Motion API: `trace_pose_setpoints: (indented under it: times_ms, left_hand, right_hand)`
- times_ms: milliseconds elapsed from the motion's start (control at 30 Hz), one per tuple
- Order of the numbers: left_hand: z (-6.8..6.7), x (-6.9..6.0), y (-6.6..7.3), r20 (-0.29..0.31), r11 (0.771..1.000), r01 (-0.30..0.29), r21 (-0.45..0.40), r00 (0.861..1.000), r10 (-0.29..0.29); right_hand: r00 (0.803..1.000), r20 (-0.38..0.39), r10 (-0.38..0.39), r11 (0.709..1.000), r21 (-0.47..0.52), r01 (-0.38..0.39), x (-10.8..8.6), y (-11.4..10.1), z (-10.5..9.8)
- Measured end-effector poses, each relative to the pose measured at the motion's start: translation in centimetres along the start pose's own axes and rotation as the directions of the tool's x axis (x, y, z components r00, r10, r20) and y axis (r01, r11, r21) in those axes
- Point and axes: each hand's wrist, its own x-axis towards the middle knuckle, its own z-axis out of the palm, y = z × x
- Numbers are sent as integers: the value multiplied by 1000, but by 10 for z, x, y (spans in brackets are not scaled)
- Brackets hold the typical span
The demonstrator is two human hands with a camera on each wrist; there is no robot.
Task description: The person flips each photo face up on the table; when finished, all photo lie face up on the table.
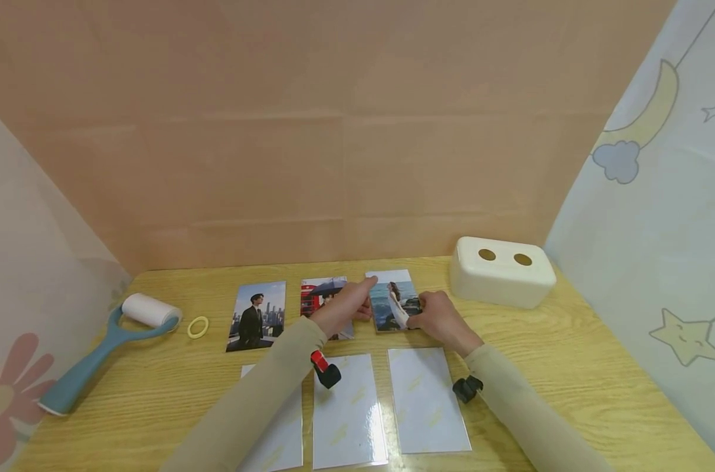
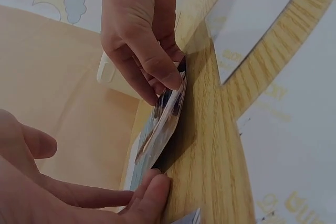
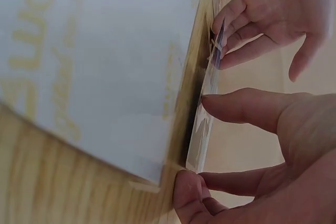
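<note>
A photo print [image 1: 386,305] of a person in white by the sea is at the back middle of the table. My right hand [image 1: 445,320] pinches its right edge, thumb on the picture face. The left wrist view shows this photo [image 2: 170,108] tilted, its near edge raised off the wood. My left hand [image 1: 347,307] touches the opposite edge with extended fingers, thumb held apart. Partly behind that hand lies a photo with a red phone box and umbrella [image 1: 318,292]. Farther left is a photo of a person in a dark suit [image 1: 257,318].
Three glossy white sheets with yellow print lie in front: right [image 1: 428,400], middle [image 1: 348,413] and left [image 1: 286,426], the last partly under my left sleeve. A blue-handled lint roller [image 1: 97,357] and yellow ring [image 1: 198,327] lie left. A cream box with two holes [image 1: 501,278] stands back right.
</note>
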Motion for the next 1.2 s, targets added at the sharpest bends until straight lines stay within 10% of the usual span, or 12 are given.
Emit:
trace_pose_setpoints:
  times_ms: [633,933,1200]
  left_hand:
    - [-6,-1,-1,-43,995,101,-23,994,-102]
    - [-5,-4,0,-54,995,-3,-103,999,-2]
    - [-18,-27,-2,-91,990,-111,85,989,119]
  right_hand:
    - [1000,9,3,988,-157,-2,0,-3,5]
    - [1000,11,6,996,-90,-5,-1,0,1]
    - [1000,-7,10,999,-42,-11,-7,3,2]
